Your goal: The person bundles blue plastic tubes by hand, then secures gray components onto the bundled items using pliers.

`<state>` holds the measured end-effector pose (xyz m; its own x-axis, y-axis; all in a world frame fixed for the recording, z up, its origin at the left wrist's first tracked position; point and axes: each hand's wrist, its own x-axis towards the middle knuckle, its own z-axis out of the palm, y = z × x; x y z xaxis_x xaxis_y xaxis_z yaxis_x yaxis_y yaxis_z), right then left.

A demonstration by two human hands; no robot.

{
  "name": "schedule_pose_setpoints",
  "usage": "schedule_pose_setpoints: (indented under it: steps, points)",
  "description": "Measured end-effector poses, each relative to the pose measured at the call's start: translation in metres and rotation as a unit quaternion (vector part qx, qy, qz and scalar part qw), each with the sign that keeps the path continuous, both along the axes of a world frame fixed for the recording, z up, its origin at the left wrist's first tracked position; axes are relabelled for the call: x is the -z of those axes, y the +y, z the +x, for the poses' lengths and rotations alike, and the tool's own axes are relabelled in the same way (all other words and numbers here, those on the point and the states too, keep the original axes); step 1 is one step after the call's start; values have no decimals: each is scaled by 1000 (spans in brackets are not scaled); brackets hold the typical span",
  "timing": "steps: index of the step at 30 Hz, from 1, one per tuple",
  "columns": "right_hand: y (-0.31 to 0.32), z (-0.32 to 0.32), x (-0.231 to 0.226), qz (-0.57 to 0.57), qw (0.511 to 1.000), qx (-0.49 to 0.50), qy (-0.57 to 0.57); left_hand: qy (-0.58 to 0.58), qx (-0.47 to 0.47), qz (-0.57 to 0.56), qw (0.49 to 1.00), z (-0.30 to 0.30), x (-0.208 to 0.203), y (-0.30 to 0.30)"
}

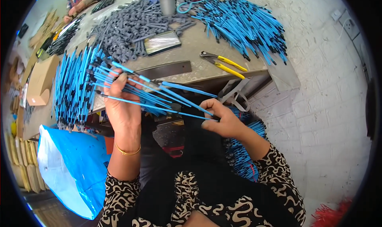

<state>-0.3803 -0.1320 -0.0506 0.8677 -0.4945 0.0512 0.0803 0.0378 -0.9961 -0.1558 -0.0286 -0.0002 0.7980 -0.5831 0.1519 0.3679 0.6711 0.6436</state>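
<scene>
My left hand (121, 93) is closed around a fanned bunch of thin blue rods (149, 94) with black ends, held above the table's front edge. Toward the right, my right hand (221, 117) pinches the ends of a few rods from that bunch, its fingertips pressed together. Just left of my left hand, a big pile of similar blue rods (73, 89) with black fittings hangs over the table edge. Another heap of blue rods (242, 24) lies at the back right. Yellow-handled pliers (225, 63) rest on the table nearer my right hand.
Grey plastic sleeves (123, 32) are heaped at the back, beside a tray of thin metal pins (162, 42) and a grey cup (166, 2). A blue bag (75, 167) hangs at lower left by a cardboard box (41, 80). Another person (79, 2) works at far left.
</scene>
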Motion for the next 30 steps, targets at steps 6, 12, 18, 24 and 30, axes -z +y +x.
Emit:
schedule_pose_setpoints:
  steps: [6,12,18,24,30]
  points:
    - [-28,-11,-1,-51,991,119,-24,11,72,13,997,-7,-4,-8]
    - [-128,17,-20,-376,899,107,199,102,211,-39,971,-19,-21,4]
    - [-285,61,-23,-679,648,212,273,-4,346,-20,938,-22,-25,28]
    - [-285,71,-38,-692,553,191,424,-41,376,48,924,1,-17,68]
    - [-264,76,-52,-574,735,247,263,-102,269,137,948,-3,-9,60]
